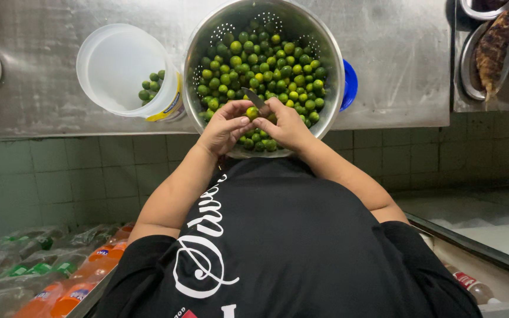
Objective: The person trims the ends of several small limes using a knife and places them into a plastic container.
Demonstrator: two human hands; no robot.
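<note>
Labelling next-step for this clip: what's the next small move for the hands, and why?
Probably draw the knife through the small green lime. The left hand pinches that lime over the metal colander of limes, and the right hand has the blade angled at it. Whether the blade already touches is unclear.

Your forearms bare, converging ahead of chest. Left hand [225, 126] and right hand [288, 125] close together, fingers curled, each grip shut.

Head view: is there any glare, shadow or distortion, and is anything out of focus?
Head view: soft glare on the steel counter and the colander rim; wide-angle bending curves the counter edge; left hand, right hand, knife and small green fruit are sharp; bottles at lower left look blurred.
</note>
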